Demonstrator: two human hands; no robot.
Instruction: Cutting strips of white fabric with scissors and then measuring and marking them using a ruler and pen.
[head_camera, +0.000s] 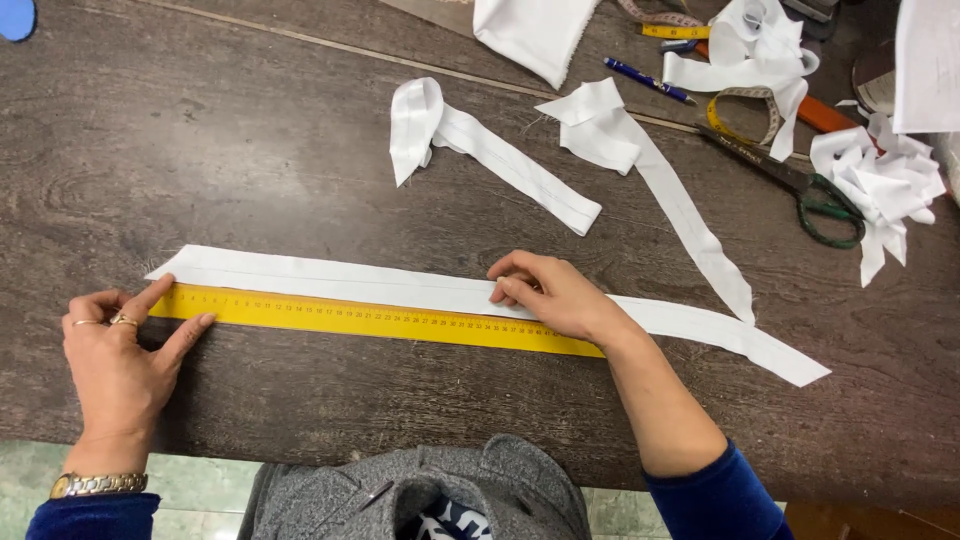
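1. Measuring step, by my reading: yellow ruler lies on the dark table, touching the near edge of a long white fabric strip.
2. Left hand, fingers spread open, steadies the ruler's left end.
3. Right hand, fingers curled loosely, presses the strip, gripping nothing.
4. Next move likely calls for keeping both edges aligned while marking; scissors and pen lie well apart.

1. Even, fairly bright light from overhead falls on the dark wooden table.
2. Shadows are soft and short, seen under the left hand and right hand.
3. White fabric strips near the top look slightly overexposed.
4. Focus is sharp; the table edges bow mildly from wide-angle distortion.
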